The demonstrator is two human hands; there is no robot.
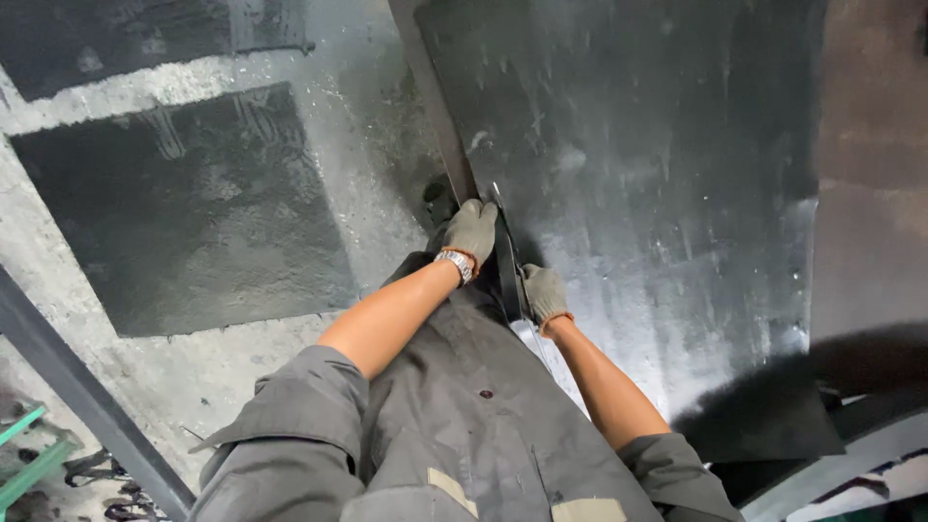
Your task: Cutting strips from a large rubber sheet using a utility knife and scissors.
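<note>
A large black rubber sheet [667,193] lies spread on the floor in front of me. My left hand [471,232], in a grey knit glove with a wristwatch at the cuff, grips the sheet's left edge. My right hand [544,294], also gloved, is closed on a dark cutting tool with a thin blade [507,253] running along that edge between the two hands. A narrow black strip [435,106] extends away from my left hand along the sheet's side.
Two dark rubber mats [193,213] [126,39] lie on the dusty concrete floor at the left. A dark metal beam [87,406] crosses the lower left, with green bars [29,454] beyond it. Another black sheet piece [773,416] lies at lower right.
</note>
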